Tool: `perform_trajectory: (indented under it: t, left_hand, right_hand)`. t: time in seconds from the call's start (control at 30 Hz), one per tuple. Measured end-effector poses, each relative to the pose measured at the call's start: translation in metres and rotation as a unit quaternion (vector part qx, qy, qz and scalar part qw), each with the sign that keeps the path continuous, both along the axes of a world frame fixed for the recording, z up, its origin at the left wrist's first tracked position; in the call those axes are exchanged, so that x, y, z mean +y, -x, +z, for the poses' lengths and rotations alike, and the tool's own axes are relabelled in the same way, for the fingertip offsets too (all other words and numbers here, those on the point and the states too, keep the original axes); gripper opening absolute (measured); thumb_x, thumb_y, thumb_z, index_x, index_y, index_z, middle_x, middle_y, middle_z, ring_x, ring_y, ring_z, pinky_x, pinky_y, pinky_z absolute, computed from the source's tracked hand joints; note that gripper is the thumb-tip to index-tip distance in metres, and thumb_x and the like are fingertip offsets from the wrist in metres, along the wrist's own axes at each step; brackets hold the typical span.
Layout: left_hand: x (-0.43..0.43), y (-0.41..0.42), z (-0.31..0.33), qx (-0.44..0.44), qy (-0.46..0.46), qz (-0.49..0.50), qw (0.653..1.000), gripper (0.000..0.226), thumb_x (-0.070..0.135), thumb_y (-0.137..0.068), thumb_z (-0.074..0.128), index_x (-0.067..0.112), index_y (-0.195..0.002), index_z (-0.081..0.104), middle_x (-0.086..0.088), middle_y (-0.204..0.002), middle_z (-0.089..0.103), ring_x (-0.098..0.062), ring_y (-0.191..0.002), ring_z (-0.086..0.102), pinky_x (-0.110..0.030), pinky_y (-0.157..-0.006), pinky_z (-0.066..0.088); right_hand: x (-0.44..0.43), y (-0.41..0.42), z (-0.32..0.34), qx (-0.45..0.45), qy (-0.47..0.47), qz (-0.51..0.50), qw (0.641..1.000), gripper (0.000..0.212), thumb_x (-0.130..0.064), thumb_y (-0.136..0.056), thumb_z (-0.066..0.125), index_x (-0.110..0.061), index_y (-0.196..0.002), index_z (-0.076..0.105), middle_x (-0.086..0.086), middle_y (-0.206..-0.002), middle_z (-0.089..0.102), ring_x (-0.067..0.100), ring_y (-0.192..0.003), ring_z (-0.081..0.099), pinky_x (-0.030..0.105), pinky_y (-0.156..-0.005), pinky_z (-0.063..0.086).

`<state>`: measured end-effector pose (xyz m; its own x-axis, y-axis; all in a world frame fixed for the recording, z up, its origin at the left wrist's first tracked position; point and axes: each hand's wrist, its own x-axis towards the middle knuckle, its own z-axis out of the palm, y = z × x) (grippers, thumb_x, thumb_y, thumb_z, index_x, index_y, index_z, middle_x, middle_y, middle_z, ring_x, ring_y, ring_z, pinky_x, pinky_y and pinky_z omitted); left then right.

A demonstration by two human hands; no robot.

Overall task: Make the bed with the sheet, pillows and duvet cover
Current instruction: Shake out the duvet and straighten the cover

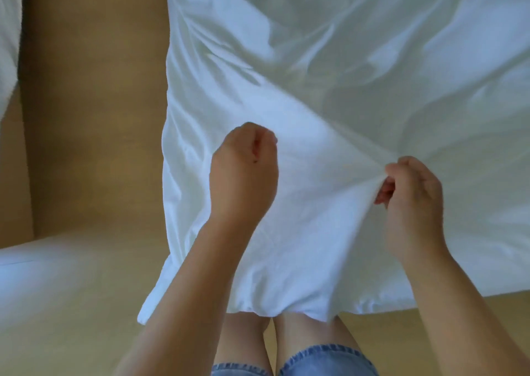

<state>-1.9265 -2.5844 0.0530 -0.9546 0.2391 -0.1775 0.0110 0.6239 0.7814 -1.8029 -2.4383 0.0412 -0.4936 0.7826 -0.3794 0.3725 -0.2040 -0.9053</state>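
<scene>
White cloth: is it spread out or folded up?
Spread out but wrinkled: the white cloth opens wide across the view with creases, and the right hand pinches a raised fold.

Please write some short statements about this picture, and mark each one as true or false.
1. The right hand pinches a fold of the white sheet. True.
2. The left hand lies flat with straight fingers. False: its fingers are curled like a fist.
3. The floor left of the sheet is brown. True.
4. The person wears long black trousers. False: they wear blue denim shorts.
</scene>
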Motion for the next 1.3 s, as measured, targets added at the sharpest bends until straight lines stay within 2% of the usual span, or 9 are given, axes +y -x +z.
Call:
perform_trajectory:
  t: [0.1, 0.2, 0.47, 0.63, 0.83, 0.97, 1.07, 1.17, 1.3]
  left_hand:
    - [0.032, 0.015, -0.038, -0.22, 0.178, -0.033, 0.959, 0.056, 0.053, -0.092, 0.046, 0.008, -0.124, 0.048, -0.01, -0.125, 0.054, -0.028, -0.116, 0.051, -0.031, -0.088, 0.038]
    - [0.054, 0.022, -0.07, -0.294, 0.219, -0.019, 0.93, 0.093, 0.075, -0.078, 0.045, 0.0, -0.133, 0.038, -0.015, -0.132, 0.048, -0.032, -0.122, 0.047, -0.032, -0.09, 0.036]
    - [0.074, 0.035, -0.074, -0.214, 0.192, -0.105, 0.952, 0.022, 0.014, -0.092, 0.042, 0.006, -0.087, 0.062, -0.013, -0.086, 0.064, -0.031, -0.085, 0.058, -0.03, -0.068, 0.042]
    - [0.081, 0.046, -0.019, -0.187, 0.083, -0.08, 0.975, 0.029, 0.015, -0.091, 0.04, 0.014, -0.064, 0.033, -0.005, -0.063, 0.032, -0.019, -0.058, 0.026, -0.03, -0.052, 0.021]
    - [0.162, -0.009, 0.022, -0.216, -0.151, -0.164, 0.951, 0.041, 0.015, -0.094, 0.045, 0.02, -0.055, 0.037, 0.009, -0.045, 0.043, -0.012, -0.046, 0.042, -0.024, -0.051, 0.036]
    - [0.185, -0.03, -0.04, -0.245, 0.062, -0.236, 0.938, 0.03, 0.015, -0.099, 0.036, -0.003, -0.092, 0.06, -0.026, -0.099, 0.064, -0.036, -0.095, 0.059, -0.036, -0.081, 0.044]
    - [0.161, -0.023, -0.072, -0.265, 0.101, -0.234, 0.93, 0.03, 0.014, -0.098, 0.038, -0.008, -0.1, 0.058, -0.033, -0.106, 0.06, -0.043, -0.101, 0.058, -0.045, -0.087, 0.048]
    - [0.135, -0.022, -0.067, -0.27, 0.061, -0.249, 0.928, 0.024, 0.011, -0.096, 0.039, 0.007, -0.081, 0.057, -0.027, -0.091, 0.063, -0.04, -0.088, 0.06, -0.037, -0.076, 0.049]
    - [0.09, -0.011, -0.054, -0.245, 0.111, -0.303, 0.914, 0.027, 0.022, -0.098, 0.039, 0.016, -0.075, 0.052, -0.006, -0.077, 0.061, -0.019, -0.069, 0.055, -0.035, -0.07, 0.046]
  right_hand:
    - [-0.003, 0.0, 0.009, -0.004, -0.005, 0.056, 0.998, 0.028, -0.018, -0.073, 0.046, -0.023, -0.047, 0.035, -0.009, -0.046, 0.033, 0.008, -0.047, 0.034, 0.022, -0.047, 0.03]
    - [-0.003, -0.004, 0.005, -0.026, -0.029, 0.053, 0.998, 0.024, -0.02, -0.075, 0.045, -0.022, -0.054, 0.034, -0.011, -0.049, 0.034, 0.006, -0.05, 0.032, 0.02, -0.049, 0.028]
    - [0.002, 0.019, -0.023, -0.059, 0.111, -0.057, 0.99, 0.023, 0.0, -0.086, 0.039, -0.002, -0.063, 0.038, 0.005, -0.062, 0.032, 0.011, -0.054, 0.026, 0.024, -0.048, 0.027]
    - [0.012, 0.028, -0.021, -0.044, 0.102, -0.085, 0.99, 0.036, -0.001, -0.087, 0.038, -0.021, -0.06, 0.024, -0.014, -0.049, 0.025, 0.005, -0.048, 0.02, 0.021, -0.045, 0.021]
    - [0.098, -0.021, -0.012, -0.142, 0.023, -0.299, 0.943, 0.022, -0.02, -0.089, 0.036, -0.025, -0.068, 0.033, -0.003, -0.074, 0.04, 0.01, -0.061, 0.043, 0.021, -0.057, 0.041]
    - [0.098, -0.033, -0.038, -0.318, -0.103, -0.209, 0.919, 0.016, -0.008, -0.094, 0.04, -0.003, -0.089, 0.053, 0.024, -0.104, 0.054, 0.03, -0.097, 0.052, 0.038, -0.087, 0.042]
    - [0.049, -0.012, -0.051, -0.25, -0.239, -0.079, 0.935, 0.036, -0.023, -0.089, 0.057, 0.003, -0.113, 0.053, 0.022, -0.117, 0.049, 0.037, -0.11, 0.045, 0.039, -0.089, 0.033]
    - [0.026, 0.024, -0.057, -0.142, -0.031, -0.03, 0.989, 0.036, -0.038, -0.087, 0.061, -0.007, -0.103, 0.054, 0.006, -0.096, 0.056, 0.023, -0.089, 0.056, 0.032, -0.082, 0.046]
    - [0.022, 0.062, -0.063, -0.092, 0.211, -0.028, 0.973, 0.023, -0.02, -0.09, 0.056, -0.008, -0.071, 0.054, 0.008, -0.061, 0.054, 0.022, -0.055, 0.054, 0.027, -0.05, 0.045]
